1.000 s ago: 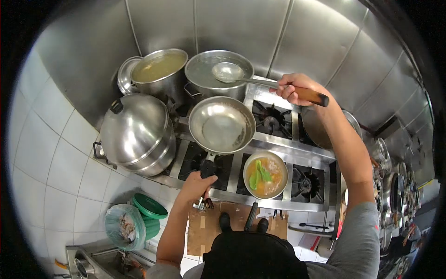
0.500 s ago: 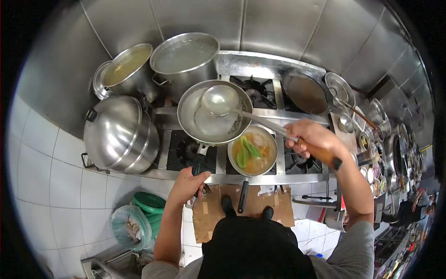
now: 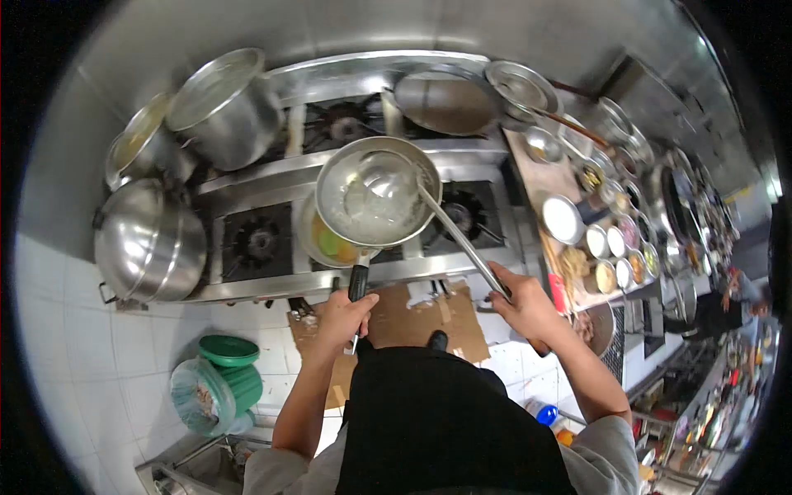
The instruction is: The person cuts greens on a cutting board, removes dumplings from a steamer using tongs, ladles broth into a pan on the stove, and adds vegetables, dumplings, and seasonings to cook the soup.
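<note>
My left hand (image 3: pixel 347 320) is closed round the black handle of a steel pan (image 3: pixel 355 223) that holds pale liquid. The pan is above the stove's front burners and partly covers a second pan (image 3: pixel 311 239) with green leaf and orange food. In my right hand (image 3: pixel 525 305) is the long handle of a ladle (image 3: pixel 388 175). Its bowl is inside the held pan; whether it touches the pan's bottom I cannot tell.
Two tall pots (image 3: pixel 227 115) and a domed steamer (image 3: pixel 153 239) stand left. A dark wok (image 3: pixel 445 103) is at the back. Small bowls (image 3: pixel 562 219) crowd the right counter. A lidded green bin (image 3: pixel 239 388) stands lower left; a person (image 3: pixel 747 301) is far right.
The view has shifted right along the stove. The held pan has moved over the food pan, which it now partly hides. The ladle has come down from the back pot into the held pan.
</note>
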`<state>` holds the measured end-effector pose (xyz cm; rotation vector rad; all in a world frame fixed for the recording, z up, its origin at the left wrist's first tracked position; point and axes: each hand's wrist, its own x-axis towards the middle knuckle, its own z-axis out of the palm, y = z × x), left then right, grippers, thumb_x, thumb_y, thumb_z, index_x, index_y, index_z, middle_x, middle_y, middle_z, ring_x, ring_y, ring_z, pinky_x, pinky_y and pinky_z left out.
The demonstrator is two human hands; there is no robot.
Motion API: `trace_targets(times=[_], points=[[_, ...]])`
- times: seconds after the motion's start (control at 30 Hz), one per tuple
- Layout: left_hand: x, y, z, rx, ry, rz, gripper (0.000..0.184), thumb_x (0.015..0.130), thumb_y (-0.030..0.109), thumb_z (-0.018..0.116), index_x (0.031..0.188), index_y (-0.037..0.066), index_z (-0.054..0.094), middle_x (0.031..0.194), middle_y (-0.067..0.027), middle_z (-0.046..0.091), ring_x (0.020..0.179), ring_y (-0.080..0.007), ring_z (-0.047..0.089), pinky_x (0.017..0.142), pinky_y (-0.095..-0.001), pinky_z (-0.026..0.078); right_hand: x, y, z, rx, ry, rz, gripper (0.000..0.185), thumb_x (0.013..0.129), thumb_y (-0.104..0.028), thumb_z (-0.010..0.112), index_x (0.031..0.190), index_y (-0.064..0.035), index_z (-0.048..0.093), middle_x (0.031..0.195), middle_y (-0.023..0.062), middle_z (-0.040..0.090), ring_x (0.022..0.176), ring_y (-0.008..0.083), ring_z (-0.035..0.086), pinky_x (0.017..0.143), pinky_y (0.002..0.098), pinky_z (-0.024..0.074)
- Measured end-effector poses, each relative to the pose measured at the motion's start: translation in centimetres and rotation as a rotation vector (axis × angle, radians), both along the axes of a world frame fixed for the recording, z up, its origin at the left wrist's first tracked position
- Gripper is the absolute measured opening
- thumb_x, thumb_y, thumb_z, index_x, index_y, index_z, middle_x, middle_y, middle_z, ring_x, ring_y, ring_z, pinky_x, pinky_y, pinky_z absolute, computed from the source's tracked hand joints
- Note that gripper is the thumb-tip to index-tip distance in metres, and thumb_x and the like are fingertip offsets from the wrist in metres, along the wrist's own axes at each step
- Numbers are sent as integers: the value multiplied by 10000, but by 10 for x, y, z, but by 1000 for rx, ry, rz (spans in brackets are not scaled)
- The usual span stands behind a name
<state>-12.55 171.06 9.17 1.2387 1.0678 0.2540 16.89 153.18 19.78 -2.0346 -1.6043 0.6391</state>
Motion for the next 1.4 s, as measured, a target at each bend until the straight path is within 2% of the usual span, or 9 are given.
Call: trace_targets(times=[0.27,0.43,0.47,0.87,1.03,1.13,1.2,1.27,1.4], points=[[114,-89,-99,-55,-143,8,316,948,184,693,701,67,535,551,-15,551,427,-110,532,402,-284,416,67,-108,-66,116,-169,-131,611,823,-59,683,1412,-36,520,889,231,664,749,424,648,683,485,525],[162,-105,-160,-65,-150,-11,291,929,186,685,709,34,572,556,-20,550,430,-115,550,402,-296,436,72,-138,-100,115,4,-264,589,840,-65,676,1406,-14,523,879,244,650,773,427,634,708,475,509],[169,-105,-169,-54,-138,-22,295,930,186,683,704,34,572,555,-20,550,428,-115,548,402,-296,436,74,-144,-110,127,20,-269,582,843,-44,687,1396,35,527,979,270,666,796,375,650,738,400,518],[235,-80,-192,-88,19,-45,210,961,203,667,871,38,573,552,-21,539,403,-132,530,381,-310,413,74,-139,-122,83,27,-456,578,840,-60,700,1394,0,546,830,226,638,700,361,612,688,411,502],[241,-72,-191,-177,-124,-133,335,1011,350,626,947,22,599,569,-45,559,463,-173,581,453,-347,470,75,-119,-120,51,14,-516,577,846,-46,694,1402,-10,544,848,216,644,690,335,618,674,390,506],[234,-52,-198,-52,67,-100,358,1019,343,609,982,-13,617,636,-91,605,590,-252,648,567,-400,512,75,-107,-117,32,45,-550,584,850,-61,684,1415,-39,537,893,237,646,736,391,643,690,435,521],[219,-30,-287,265,57,26,332,992,247,625,1160,-37,588,731,-139,651,707,-308,675,665,-428,526,73,-101,-121,127,-4,-535,596,848,-45,686,1425,-51,533,900,231,644,736,389,645,685,433,524],[217,-9,-263,579,97,157,373,968,205,649,1237,-37,559,720,-108,649,600,-252,661,575,-383,537,69,-99,-127,163,-7,-552,608,848,-31,688,1434,-62,529,896,223,640,736,384,649,679,431,527],[234,17,-253,631,153,72,423,942,110,637,1326,-23,519,717,-112,646,579,-244,656,542,-394,550,64,-95,-132,138,6,-587,618,849,-7,690,1441,-72,529,869,195,622,707,340,634,658,420,521]])
